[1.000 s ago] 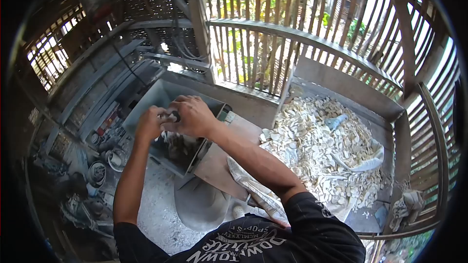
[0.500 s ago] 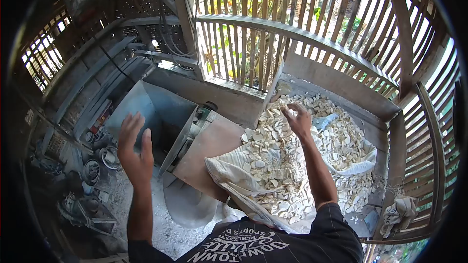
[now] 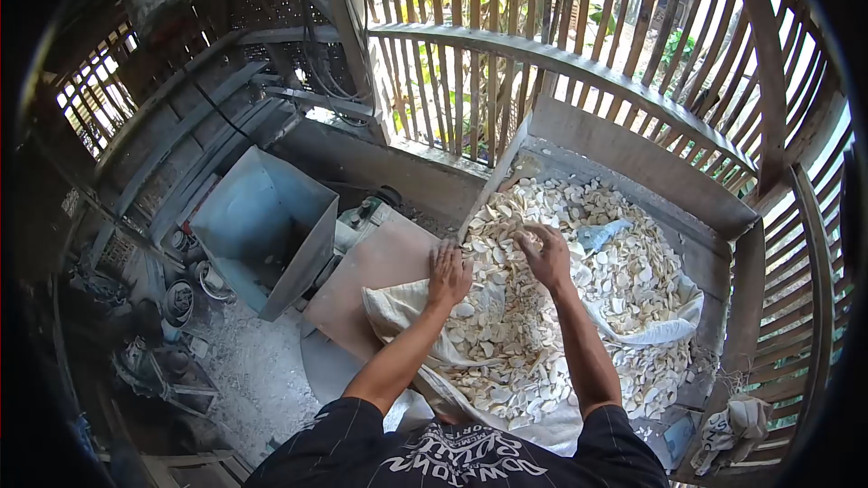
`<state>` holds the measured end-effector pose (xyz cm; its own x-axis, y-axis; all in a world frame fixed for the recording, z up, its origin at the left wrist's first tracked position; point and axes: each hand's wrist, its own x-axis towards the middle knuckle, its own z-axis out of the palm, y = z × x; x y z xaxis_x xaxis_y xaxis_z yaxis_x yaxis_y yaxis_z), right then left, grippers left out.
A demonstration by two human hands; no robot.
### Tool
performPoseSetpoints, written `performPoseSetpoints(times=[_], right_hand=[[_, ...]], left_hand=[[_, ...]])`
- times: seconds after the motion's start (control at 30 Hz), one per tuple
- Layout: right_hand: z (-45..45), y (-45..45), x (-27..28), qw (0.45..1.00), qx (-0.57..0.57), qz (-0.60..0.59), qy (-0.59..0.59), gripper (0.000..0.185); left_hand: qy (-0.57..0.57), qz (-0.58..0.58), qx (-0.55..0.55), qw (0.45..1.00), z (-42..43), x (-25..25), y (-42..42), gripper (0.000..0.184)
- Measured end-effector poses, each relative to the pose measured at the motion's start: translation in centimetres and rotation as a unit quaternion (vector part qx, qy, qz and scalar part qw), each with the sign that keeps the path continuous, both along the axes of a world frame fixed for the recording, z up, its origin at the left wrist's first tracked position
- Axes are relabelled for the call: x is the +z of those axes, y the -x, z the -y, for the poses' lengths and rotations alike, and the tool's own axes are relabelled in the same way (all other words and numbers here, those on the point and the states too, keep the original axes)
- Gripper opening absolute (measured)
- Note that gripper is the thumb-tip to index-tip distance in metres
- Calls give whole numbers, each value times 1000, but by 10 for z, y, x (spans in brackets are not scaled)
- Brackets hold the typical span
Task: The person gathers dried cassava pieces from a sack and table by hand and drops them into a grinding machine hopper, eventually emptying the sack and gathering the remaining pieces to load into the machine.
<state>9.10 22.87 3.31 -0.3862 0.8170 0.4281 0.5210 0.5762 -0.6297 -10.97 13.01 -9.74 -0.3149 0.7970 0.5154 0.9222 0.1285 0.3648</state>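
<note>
Pale, dried slices, like cassava chips (image 3: 506, 330), lie in a broad heap on the right, partly on white sack cloth. My left hand (image 3: 449, 273) rests at the heap's left edge, where a flat brownish board (image 3: 384, 262) meets the chips; its fingers are stretched out and hold nothing I can see. Over the upper middle of the heap, my right hand (image 3: 545, 256) has its fingers and thumb curled towards each other. Whatever sits between them is too small to make out. A white sack's edge (image 3: 398, 303) folds over the board below my left hand.
A bluish metal hopper (image 3: 262, 217) stands left of the board, beside machine parts. Wooden planks (image 3: 633, 149) wall in the heap, with a slatted fence behind. A blue scrap (image 3: 603, 234) lies on the chips. Bowls (image 3: 178, 301) and clutter stand on the dusty floor at left.
My left hand has swung right and down from above the hopper to the board's edge by the chips. My right hand has dropped slightly lower over the heap. The view has shifted a little.
</note>
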Motion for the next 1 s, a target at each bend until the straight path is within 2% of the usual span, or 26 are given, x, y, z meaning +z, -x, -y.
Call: performPoseSetpoints(times=[0.1,0.17,0.2,0.3,0.37,0.43,0.5,0.53,0.57,0.63,0.67,0.7,0.73,0.77,0.8,0.83,0.9,0.97,1.0], right_hand=[[6,-27,-16,998,-16,7,56,40],[1,-30,-19,997,-16,-10,81,40],[-2,-31,-20,996,-13,-19,82,39],[-8,-29,-7,998,-22,-12,56,39],[-24,-26,2,999,-21,-9,37,38],[-55,-22,-7,999,-20,16,42,46],[-91,-16,-15,997,-18,55,47,52],[-104,-12,-12,991,-24,96,87,64],[-114,-9,-11,989,-25,119,87,68],[-142,1,-18,983,-26,160,82,75],[-158,5,-22,973,-19,211,95,85],[-170,10,-30,969,-6,221,112,87],[-181,16,-37,965,7,229,130,90],[-190,23,-45,960,20,237,148,92],[-194,30,-52,939,23,311,145,92],[-178,35,-37,919,3,368,140,92],[-157,40,-12,921,-7,356,157,90],[-159,39,-36,941,27,286,181,90],[-157,38,-37,949,42,249,189,89]], left_hand=[[46,233,-32,971,22,35,-46,41],[21,311,-55,948,32,48,-77,40],[-1,316,-86,945,35,49,-86,43],[-3,134,-140,981,54,79,-100,46],[19,190,-225,955,63,95,-98,44],[42,256,-287,922,65,101,-98,41],[-42,246,-215,944,46,98,-90,44],[-45,235,-131,962,33,97,-88,48],[-49,223,-43,973,20,94,-87,51],[-41,193,72,978,-11,77,-88,71],[-12,202,109,973,-24,72,-90,75],[19,211,146,966,-35,73,-92,80],[-3,170,146,974,-47,65,-91,88],[-5,179,165,970,-59,58,-91,88],[-4,190,184,964,-67,62,-93,89],[-1,201,204,958,-73,64,-94,90],[17,236,201,951,-91,62,-93,88],[23,233,206,950,-99,61,-96,85],[23,246,181,952,-100,68,-95,78]])
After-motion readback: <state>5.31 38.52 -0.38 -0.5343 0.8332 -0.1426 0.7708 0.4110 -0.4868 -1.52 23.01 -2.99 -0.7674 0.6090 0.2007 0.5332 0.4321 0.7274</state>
